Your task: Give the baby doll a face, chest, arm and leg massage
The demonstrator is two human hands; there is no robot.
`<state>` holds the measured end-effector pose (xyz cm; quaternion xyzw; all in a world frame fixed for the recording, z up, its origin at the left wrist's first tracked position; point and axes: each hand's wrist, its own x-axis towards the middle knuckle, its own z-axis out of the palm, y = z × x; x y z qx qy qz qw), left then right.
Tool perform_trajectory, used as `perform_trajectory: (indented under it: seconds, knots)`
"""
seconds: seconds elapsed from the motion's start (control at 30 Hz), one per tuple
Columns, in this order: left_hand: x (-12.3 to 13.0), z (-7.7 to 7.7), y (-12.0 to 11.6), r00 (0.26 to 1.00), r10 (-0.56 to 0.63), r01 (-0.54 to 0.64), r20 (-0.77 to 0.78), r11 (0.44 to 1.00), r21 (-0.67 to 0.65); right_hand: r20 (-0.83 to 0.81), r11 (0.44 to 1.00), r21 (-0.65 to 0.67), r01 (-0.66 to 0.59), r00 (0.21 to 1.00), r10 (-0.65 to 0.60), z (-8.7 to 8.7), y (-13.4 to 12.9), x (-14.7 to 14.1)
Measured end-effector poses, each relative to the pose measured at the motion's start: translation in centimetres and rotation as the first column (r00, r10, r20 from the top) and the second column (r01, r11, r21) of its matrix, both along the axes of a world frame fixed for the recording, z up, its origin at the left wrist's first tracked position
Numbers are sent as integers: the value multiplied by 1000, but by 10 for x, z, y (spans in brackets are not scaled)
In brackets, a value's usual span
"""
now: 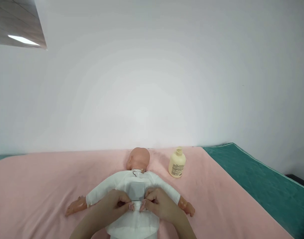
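A baby doll with a white cloth body lies on the pink sheet, the back of its head turned up. A grey rectangular panel shows in the middle of its back. Just below the panel's lower left edge, my left hand is closed in a pinch on the white cloth. My right hand pinches the cloth a short way to the right. The fingertips of both hands nearly meet, and the cloth between them is partly hidden.
A cream pump-type bottle with printed text stands right of the doll's head. Pink sheet covers the bed, with a green cover showing at the right. A pale wall rises behind.
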<state>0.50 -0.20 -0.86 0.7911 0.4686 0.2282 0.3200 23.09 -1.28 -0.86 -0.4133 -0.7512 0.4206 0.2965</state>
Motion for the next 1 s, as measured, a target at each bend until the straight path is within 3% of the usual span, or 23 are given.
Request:
perform_trajectory:
  seconds: [0.17,0.5,0.67,0.73,0.83,1.0]
  knots:
    - [-1,10,4,999,-35,34,-25,999,-20,-48,986,133,99,994,-94,-2,4,-1]
    - [0,-2,10,1000,-8,8,16,1000,-13,57,964,239,112,990,-129,-7,4,-13]
    - [1,-2,13,972,102,-132,210,982,136,-57,868,393,304,950,-307,-11,9,-17]
    - [3,-7,15,952,137,-190,274,965,179,-123,839,424,341,939,-320,-14,10,-18]
    - [5,-16,17,949,151,-217,275,950,226,-168,849,416,325,945,-279,-19,12,-20]
    - [8,-23,22,989,67,-101,131,956,276,-111,878,397,269,963,-245,-22,16,-24]
